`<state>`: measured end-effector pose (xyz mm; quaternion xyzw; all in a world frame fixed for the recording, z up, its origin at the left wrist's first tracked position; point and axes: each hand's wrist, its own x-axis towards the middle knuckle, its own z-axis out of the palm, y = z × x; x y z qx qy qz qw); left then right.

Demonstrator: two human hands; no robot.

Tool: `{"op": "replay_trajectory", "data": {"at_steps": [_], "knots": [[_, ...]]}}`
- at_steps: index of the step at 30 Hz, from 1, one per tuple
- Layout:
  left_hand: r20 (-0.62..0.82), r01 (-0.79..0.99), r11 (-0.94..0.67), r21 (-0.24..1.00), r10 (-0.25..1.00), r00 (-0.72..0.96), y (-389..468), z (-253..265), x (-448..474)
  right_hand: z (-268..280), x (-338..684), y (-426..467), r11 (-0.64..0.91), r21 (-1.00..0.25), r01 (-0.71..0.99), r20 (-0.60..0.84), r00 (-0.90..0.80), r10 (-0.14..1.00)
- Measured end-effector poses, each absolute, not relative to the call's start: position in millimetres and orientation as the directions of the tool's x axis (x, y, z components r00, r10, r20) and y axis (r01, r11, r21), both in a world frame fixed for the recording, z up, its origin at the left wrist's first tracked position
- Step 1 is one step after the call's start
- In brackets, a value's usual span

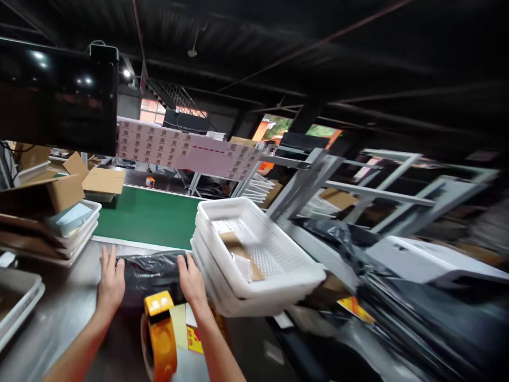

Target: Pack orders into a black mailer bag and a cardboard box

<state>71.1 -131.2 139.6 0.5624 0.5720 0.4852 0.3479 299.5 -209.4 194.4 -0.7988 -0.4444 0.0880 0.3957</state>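
Note:
A black plastic-wrapped parcel [150, 275] lies on the grey work surface [67, 313] in front of me. My left hand [110, 281] presses flat on its left end, fingers spread. My right hand [192, 280] rests on its right end, next to a stack of white mesh baskets [254, 254]. An orange tape dispenser [162, 334] stands between my forearms, just below the parcel.
A green conveyor belt [147, 215] runs behind the parcel. White trays with cardboard [67, 228] stack at left, open cartons beyond. A dark monitor [55, 95] hangs at upper left beside a sheet of labels [186, 148]. Metal racking and black bags crowd the right.

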Motion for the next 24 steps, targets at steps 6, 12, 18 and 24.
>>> {"op": "replay_trajectory", "data": {"at_steps": [6, 12, 18, 24], "knots": [[0.303, 0.576, -0.304, 0.759, 0.948, 0.102, -59, 192, 76, 157, 235, -217, -0.007, -0.666, 0.746, 0.483, 0.438, 0.758], [0.368, 0.553, -0.765, 0.33, 0.644, 0.671, -54, 183, 65, 105, 223, -201, -0.005, -0.514, 0.857, 0.571, 0.347, 0.744], [0.197, 0.655, -0.749, 0.097, 0.659, 0.726, 1, 205, 66, 148, 218, -159, -0.161, -0.424, 0.891, 0.503, 0.379, 0.777], [0.035, 0.652, -0.729, 0.211, 0.672, 0.74, 133, 245, 85, 20, 198, -202, -0.262, -0.463, 0.847, 0.407, 0.466, 0.786]]}}
